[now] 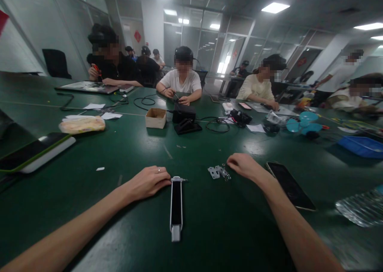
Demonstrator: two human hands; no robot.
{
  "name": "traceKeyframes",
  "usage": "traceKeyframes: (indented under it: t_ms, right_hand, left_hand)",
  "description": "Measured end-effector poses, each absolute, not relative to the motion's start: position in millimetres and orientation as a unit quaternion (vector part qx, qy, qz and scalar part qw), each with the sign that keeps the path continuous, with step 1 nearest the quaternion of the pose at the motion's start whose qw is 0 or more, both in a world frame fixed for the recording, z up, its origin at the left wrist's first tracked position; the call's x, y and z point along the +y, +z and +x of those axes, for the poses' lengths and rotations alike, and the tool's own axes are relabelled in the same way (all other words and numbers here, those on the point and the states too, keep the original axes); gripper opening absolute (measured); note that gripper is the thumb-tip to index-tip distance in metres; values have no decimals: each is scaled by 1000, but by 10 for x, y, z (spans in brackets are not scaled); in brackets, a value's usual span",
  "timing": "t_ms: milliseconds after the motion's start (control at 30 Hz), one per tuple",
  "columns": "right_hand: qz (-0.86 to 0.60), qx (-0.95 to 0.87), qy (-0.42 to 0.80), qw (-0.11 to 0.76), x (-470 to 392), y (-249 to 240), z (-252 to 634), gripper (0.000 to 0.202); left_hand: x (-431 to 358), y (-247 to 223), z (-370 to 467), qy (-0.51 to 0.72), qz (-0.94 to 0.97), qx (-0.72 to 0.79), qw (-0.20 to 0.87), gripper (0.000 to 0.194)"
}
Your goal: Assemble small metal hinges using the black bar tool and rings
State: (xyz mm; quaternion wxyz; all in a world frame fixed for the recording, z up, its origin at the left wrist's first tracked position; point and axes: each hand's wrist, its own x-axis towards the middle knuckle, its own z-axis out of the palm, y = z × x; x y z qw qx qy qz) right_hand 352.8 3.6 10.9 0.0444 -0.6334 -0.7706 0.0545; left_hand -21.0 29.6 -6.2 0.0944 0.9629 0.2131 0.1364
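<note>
My left hand, with a ring on one finger, is closed at the far end of a long narrow black device with a silver frame. Its fingertips pinch that end, where a thin metal pin sticks out to the right. The device lies lengthwise towards me, a silver block at its near end. My right hand is closed, fingers curled down beside a small pile of flat metal plates and tiny hardware. Whatever those fingertips hold is hidden.
A smartphone lies right of my right forearm, with a plastic bottle beyond it. Further off stand a small open box, a black device with cables and a blue tray. Several people sit across the green table.
</note>
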Motion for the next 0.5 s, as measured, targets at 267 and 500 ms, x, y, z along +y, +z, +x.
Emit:
traceKeyframes:
  t_ms: [267, 500]
  right_hand:
    - [-578, -808, 25, 117, -102, 217, 3155, 20]
    - [-543, -823, 76, 149, -137, 282, 2950, 19]
  left_hand:
    - [286, -49, -205, 118, 967, 214, 70, 22]
    - [292, -26, -202, 112, 964, 228, 75, 23]
